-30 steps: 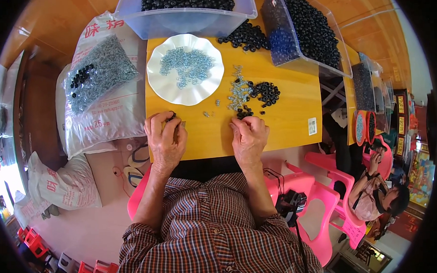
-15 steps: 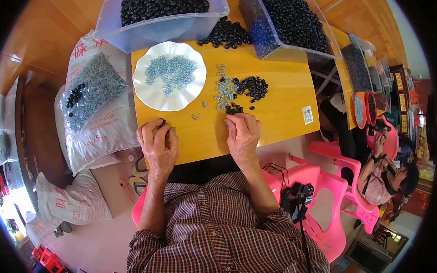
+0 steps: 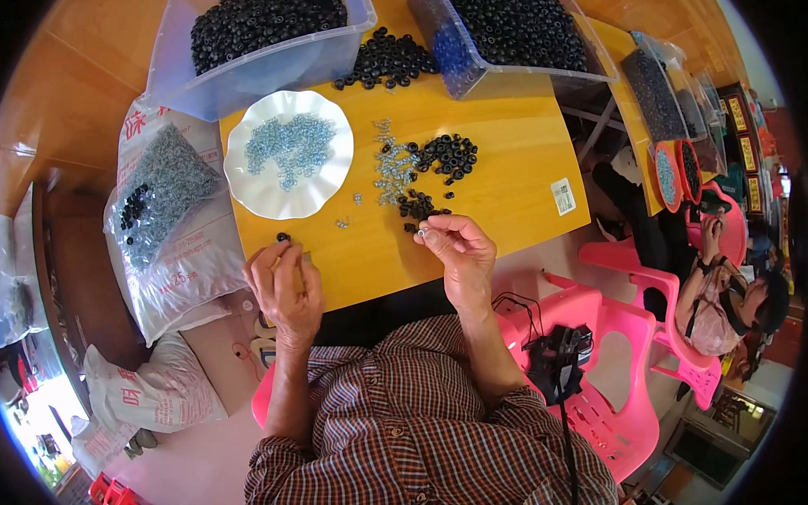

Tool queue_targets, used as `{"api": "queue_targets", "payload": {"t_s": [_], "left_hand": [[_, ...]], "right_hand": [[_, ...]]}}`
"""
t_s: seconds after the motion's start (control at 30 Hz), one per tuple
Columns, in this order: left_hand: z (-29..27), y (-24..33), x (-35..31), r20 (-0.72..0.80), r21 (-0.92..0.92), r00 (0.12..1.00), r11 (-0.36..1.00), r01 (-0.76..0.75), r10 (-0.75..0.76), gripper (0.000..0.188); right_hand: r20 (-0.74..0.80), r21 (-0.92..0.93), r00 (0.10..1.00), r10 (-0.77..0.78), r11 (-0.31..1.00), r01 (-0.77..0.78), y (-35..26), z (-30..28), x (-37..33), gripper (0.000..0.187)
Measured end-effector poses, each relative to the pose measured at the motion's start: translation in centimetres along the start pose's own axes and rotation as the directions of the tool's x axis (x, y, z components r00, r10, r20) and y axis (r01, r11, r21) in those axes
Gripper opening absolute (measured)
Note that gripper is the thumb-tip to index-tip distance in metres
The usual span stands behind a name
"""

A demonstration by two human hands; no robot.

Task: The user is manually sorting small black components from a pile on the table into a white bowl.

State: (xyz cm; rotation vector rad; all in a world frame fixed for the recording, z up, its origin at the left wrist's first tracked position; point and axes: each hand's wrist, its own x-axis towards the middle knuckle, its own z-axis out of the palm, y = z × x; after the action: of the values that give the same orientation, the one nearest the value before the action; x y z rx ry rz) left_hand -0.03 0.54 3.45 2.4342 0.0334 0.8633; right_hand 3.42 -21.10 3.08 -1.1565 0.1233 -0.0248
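Hands have lifted off the tabletop (image 3: 508, 186): our right hand (image 3: 457, 251) fingers now pinch a small black ring beside the loose pile (image 3: 424, 203); our left hand (image 3: 285, 279) pinches another.

Wooden table (image 3: 517, 173); white plate (image 3: 264, 191), black rings (image 3: 449, 155), clear bins (image 3: 255, 66)

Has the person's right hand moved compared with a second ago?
Yes. The right hand has lifted off the small black rings on the wooden table and drawn slightly toward the near edge.
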Motion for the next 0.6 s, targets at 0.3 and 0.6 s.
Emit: {"api": "queue_targets", "payload": {"t_s": [0.3, 0.6], "left_hand": [[1.6, 5.6, -0.1, 0.453, -0.541, 0.882, 0.745, 0.39, -0.132, 0.013], [3.9, 5.4, 0.3, 0.804, -0.543, 0.559, 0.133, 0.829, -0.202, 0.016]], "right_hand": [[0.14, -0.146, 0.99, -0.015, 0.989, 0.035, -0.2, 0.0, -1.2, 0.02], [0.221, -0.296, 0.967, -0.125, 0.936, 0.189, -1.1, -0.1, -1.1, 0.02]]}}
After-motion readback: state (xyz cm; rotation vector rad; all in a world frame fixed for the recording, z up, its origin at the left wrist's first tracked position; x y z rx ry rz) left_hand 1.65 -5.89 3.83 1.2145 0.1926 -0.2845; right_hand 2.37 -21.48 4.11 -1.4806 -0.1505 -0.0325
